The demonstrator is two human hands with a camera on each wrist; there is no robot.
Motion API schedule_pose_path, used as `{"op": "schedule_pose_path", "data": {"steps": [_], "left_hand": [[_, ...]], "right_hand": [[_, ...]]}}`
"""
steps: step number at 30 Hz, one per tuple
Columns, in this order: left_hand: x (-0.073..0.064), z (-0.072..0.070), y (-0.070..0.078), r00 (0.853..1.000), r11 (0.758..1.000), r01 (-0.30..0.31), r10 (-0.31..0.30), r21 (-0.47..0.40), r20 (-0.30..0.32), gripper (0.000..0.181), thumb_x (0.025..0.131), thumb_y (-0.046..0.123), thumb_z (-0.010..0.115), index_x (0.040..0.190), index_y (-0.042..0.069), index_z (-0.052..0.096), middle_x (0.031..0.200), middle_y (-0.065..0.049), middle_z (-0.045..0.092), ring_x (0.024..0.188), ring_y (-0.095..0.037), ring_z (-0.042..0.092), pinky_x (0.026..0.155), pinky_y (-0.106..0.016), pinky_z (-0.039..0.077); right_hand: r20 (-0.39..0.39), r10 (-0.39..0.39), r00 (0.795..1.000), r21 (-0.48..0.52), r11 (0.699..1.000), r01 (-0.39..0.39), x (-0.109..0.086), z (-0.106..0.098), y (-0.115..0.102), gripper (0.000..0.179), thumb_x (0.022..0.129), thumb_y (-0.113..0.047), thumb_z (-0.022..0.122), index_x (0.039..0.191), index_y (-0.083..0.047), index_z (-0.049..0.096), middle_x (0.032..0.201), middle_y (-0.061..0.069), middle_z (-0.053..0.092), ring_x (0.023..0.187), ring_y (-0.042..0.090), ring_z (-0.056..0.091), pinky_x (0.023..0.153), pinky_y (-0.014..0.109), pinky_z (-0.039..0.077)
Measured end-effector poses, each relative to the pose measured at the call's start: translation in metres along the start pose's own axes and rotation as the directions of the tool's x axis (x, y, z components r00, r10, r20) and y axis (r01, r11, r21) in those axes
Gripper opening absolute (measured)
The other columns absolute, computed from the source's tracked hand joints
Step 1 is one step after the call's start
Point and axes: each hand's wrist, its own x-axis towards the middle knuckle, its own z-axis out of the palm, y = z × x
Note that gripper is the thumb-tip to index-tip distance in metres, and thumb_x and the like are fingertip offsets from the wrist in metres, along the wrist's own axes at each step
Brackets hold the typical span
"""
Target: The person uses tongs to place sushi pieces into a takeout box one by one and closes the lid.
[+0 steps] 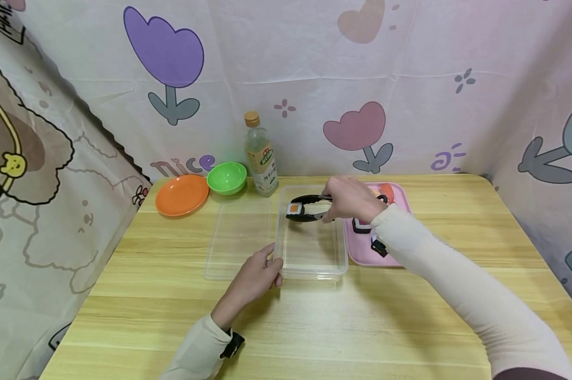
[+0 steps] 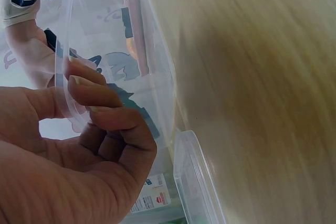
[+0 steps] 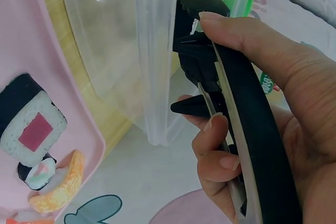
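My right hand (image 1: 351, 199) grips black tongs (image 1: 310, 199) above a clear plastic box (image 1: 314, 250). Between the tong tips is a sushi roll piece (image 1: 294, 209) with white rice, a dark wrap and an orange centre, over the box's left far part. My left hand (image 1: 255, 274) pinches the box's near left rim, thumb on one side and fingers on the other, as the left wrist view shows. In the right wrist view, the tongs (image 3: 257, 124) lie along the palm; the piece at their tips is hidden there.
A pink tray (image 1: 362, 256) with several sushi pieces, including a large roll (image 3: 34, 132), adjoins the box's right side. Left of the box lies a clear lid (image 1: 238, 237). Behind stand a bottle (image 1: 262, 163), a green bowl (image 1: 226, 179) and an orange plate (image 1: 181, 195), near the back cloth.
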Motion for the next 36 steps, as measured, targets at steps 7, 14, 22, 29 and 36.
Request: {"op": "schedule_pose_path", "data": {"steps": [7, 14, 22, 29, 36], "left_hand": [[0.0, 0.0, -0.001, 1.0, 1.0, -0.005, 0.005, 0.002, 0.0, 0.056, 0.1, 0.016, 0.044, 0.154, -0.001, 0.038, 0.06, 0.0, 0.063, 0.047, -0.011, 0.037, 0.042, -0.023, 0.025], [0.0, 0.0, -0.001, 1.0, 1.0, -0.003, 0.003, -0.001, 0.0, 0.057, 0.1, 0.016, 0.044, 0.154, -0.001, 0.037, 0.06, 0.0, 0.063, 0.047, -0.011, 0.037, 0.042, -0.023, 0.025], [0.0, 0.001, -0.001, 1.0, 1.0, 0.0, 0.0, -0.003, -0.001, 0.057, 0.1, 0.016, 0.044, 0.154, -0.002, 0.036, 0.06, 0.0, 0.063, 0.047, -0.011, 0.038, 0.042, -0.023, 0.026], [0.0, 0.001, 0.0, 1.0, 1.0, -0.011, 0.011, 0.001, 0.003, 0.056, 0.101, 0.016, 0.043, 0.154, -0.002, 0.036, 0.06, 0.0, 0.063, 0.047, -0.011, 0.037, 0.042, -0.023, 0.025], [-0.001, 0.001, 0.001, 1.0, 1.0, -0.02, 0.021, -0.009, 0.007, 0.054, 0.101, 0.016, 0.043, 0.153, 0.0, 0.038, 0.061, -0.002, 0.063, 0.048, -0.011, 0.04, 0.042, -0.023, 0.026]], "right_hand": [[-0.004, -0.002, 1.0, -0.027, 1.0, 0.002, 0.005, 0.004, 0.001, 0.036, 0.068, -0.024, 0.094, 0.065, -0.014, 0.06, 0.061, -0.004, 0.033, 0.057, 0.012, 0.031, 0.051, 0.029, 0.03], [-0.012, -0.005, 1.0, -0.025, 1.0, 0.005, 0.007, 0.008, 0.0, 0.051, 0.067, -0.025, 0.094, 0.06, -0.016, 0.045, 0.061, -0.005, 0.027, 0.056, 0.011, 0.028, 0.05, 0.028, 0.028], [0.0, 0.001, 1.0, -0.015, 1.0, -0.001, 0.008, 0.009, 0.0, 0.06, 0.069, -0.024, 0.094, 0.061, -0.018, 0.034, 0.06, -0.005, 0.02, 0.055, 0.01, 0.023, 0.05, 0.026, 0.025], [0.012, 0.019, 1.0, 0.003, 1.0, -0.019, 0.007, 0.008, 0.0, 0.051, 0.067, -0.026, 0.095, 0.061, -0.017, 0.045, 0.059, -0.005, 0.025, 0.054, 0.011, 0.026, 0.049, 0.027, 0.026], [0.023, 0.037, 0.999, 0.03, 0.999, -0.037, 0.004, -0.001, 0.001, 0.045, 0.067, -0.029, 0.094, 0.064, -0.015, 0.051, 0.062, -0.004, 0.028, 0.056, 0.012, 0.028, 0.052, 0.03, 0.027]]}}
